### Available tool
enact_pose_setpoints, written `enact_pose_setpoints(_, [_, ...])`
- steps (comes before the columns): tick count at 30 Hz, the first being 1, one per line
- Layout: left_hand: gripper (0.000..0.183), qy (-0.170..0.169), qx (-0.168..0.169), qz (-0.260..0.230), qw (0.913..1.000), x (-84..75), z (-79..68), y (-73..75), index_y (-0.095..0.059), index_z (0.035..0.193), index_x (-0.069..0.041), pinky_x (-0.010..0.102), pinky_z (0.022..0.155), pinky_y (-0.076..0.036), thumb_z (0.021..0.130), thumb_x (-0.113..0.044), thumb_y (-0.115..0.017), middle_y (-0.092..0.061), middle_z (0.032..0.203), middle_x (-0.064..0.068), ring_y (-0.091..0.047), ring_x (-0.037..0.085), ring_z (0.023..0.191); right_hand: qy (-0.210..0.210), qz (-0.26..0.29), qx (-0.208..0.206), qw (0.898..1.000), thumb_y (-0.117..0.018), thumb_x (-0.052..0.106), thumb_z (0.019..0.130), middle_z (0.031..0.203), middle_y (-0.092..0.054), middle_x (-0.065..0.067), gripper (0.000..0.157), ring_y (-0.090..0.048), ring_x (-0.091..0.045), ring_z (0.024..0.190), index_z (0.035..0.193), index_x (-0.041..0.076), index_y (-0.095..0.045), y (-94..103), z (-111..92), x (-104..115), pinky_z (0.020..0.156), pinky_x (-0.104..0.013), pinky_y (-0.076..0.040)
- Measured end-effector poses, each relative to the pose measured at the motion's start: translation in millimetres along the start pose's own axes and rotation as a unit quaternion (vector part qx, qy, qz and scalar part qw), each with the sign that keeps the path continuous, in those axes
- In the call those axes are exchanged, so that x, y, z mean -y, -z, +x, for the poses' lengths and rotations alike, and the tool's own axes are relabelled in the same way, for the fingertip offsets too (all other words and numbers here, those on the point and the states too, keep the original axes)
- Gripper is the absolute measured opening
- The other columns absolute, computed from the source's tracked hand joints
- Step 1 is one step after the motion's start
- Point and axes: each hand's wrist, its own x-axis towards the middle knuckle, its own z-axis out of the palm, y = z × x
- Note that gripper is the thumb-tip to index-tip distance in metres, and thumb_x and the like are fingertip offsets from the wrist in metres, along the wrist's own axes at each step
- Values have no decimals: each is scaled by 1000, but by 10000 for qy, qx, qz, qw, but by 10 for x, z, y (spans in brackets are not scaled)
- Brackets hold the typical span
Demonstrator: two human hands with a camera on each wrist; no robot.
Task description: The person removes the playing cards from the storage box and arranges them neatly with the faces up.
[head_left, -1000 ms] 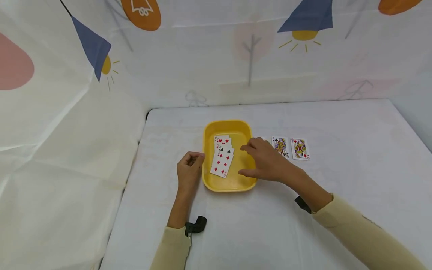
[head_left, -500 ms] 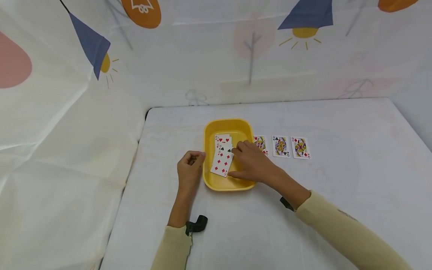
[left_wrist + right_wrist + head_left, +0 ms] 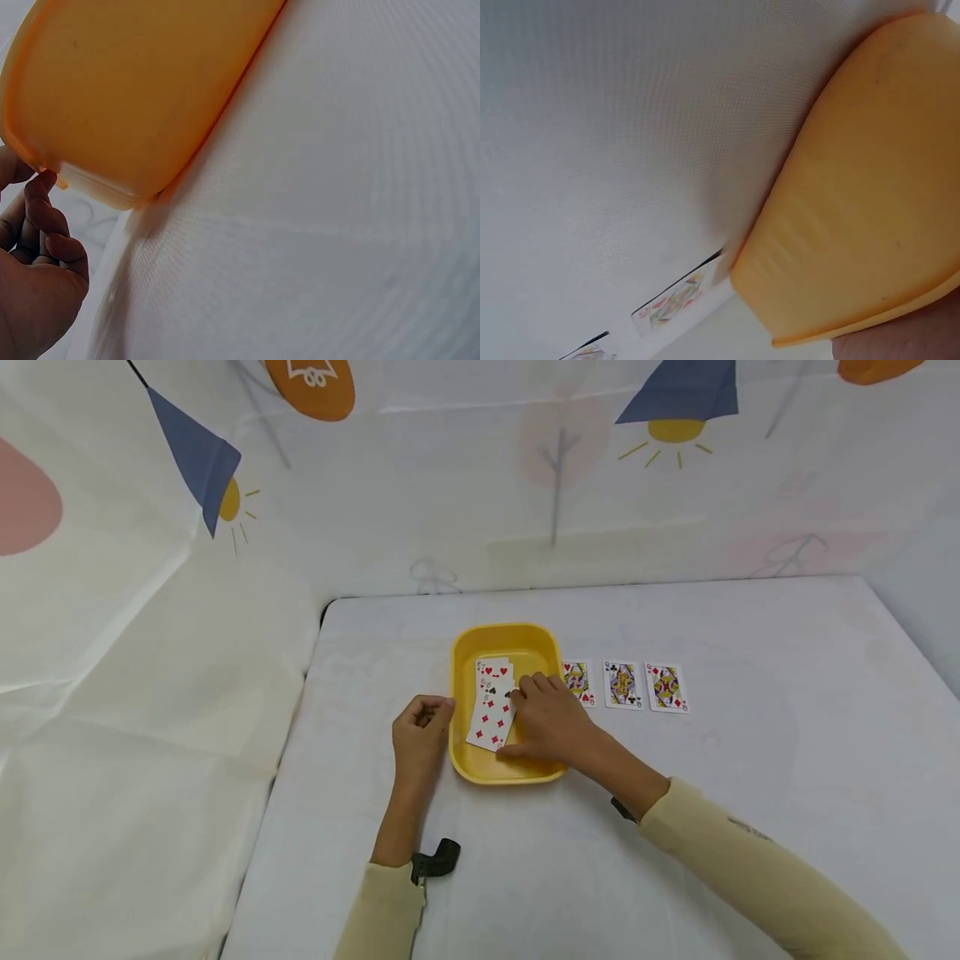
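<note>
A yellow tray [image 3: 468, 768] stands on the white-covered table. In it lies an overlapping column of face-up playing cards, the six of diamonds [image 3: 490, 724] on top, with spade and heart cards [image 3: 493, 668] showing above it. My left hand [image 3: 422, 739] pinches the tray's left rim between thumb and fingertips, as the left wrist view also shows. Over the right rim reaches my right hand [image 3: 551, 718], its thumb and fingertips spread apart at the right edge of the six of diamonds. In the right wrist view the tray wall [image 3: 870, 172] hides most of that hand.
Right of the tray a row of face-up queens lies on the table [image 3: 750, 760]: hearts [image 3: 579, 683], clubs [image 3: 622, 685] and diamonds [image 3: 667, 687]. A patterned white cloth wall [image 3: 450, 510] rises behind the table, and a plainer one [image 3: 150, 693] on the left.
My right hand has moved left and down into the tray, from its right side to the cards' edge, uncovering the queen of hearts. The left hand stays at the rim.
</note>
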Motion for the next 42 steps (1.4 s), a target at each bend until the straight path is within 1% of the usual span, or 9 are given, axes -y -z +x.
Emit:
enact_pose_setpoints(4, [21,-10,18,-52,10000,-3,2,4,-72,96,-10,21,63,-46,90,-30,-75,-64,87,9,-55,19,74,-49,-277,134,9995,-69,79,71,104,-53,-11,92,-43,-27,97,118,0,-65,2,31,25,90,-42,-36])
enact_pose_setpoints(8, [21,12,23,-72,10000,-7,6,12,-72,95,-11,22,62,-46,90,-31,-75,-64,88,9,-55,18,73,-36,-408,152,9990,-70,78,71,103,-55,-11,89,-43,-27,97,115,1,-66,9,56,29,88,-43,-34])
enact_pose_setpoints(12, [21,55,36,-60,10000,-9,2,16,-72,95,-11,22,62,-47,90,-32,-75,-64,88,9,-55,18,72,-62,-427,204,9989,-72,75,70,104,-55,-10,86,-43,-27,97,115,2,-66,11,61,23,88,-43,-33])
enact_pose_setpoints(19, [22,41,28,-25,10000,12,4,21,-72,96,-10,22,61,-46,90,-31,-74,-63,88,9,-54,19,72,-179,-103,279,9994,-74,74,70,104,-50,-10,87,-40,-28,101,116,2,-63,42,91,51,90,-45,-32])
enact_pose_setpoints(26, [21,60,23,82,9999,14,-2,14,-72,96,-12,22,61,-46,91,-32,-74,-64,88,9,-55,19,72,-357,-143,555,9977,-75,71,70,106,-51,-11,83,-40,-29,106,114,2,-64,43,158,66,94,-46,-31])
enact_pose_setpoints(32, [23,58,109,11,9999,-5,-2,9,-72,97,-9,21,63,-47,91,-31,-74,-63,89,9,-55,19,73,-326,99,526,9980,-75,69,70,108,-51,-10,81,-40,-28,106,114,3,-62,82,135,36,94,-46,-31])
enact_pose_setpoints(37, [22,206,201,10,9996,-24,18,21,-71,101,-4,21,63,-46,94,-25,-72,-63,88,8,-54,17,72,-237,259,507,9981,-77,69,70,111,-51,-10,84,-39,-28,107,120,3,-61,131,101,-7,94,-46,-30])
enact_pose_setpoints(40, [21,246,200,85,9995,-19,30,23,-70,102,-1,21,62,-45,94,-20,-71,-63,87,8,-54,18,72,-186,304,510,9981,-79,67,69,113,-51,-11,87,-38,-29,109,124,2,-60,174,78,-38,95,-47,-30])
enact_pose_setpoints(42, [21,273,173,148,9994,-25,29,20,-70,103,-1,21,62,-45,95,-20,-71,-63,88,8,-53,19,72,-151,334,513,9980,-80,66,69,114,-51,-11,89,-38,-29,110,127,1,-60,205,67,-61,96,-47,-31])
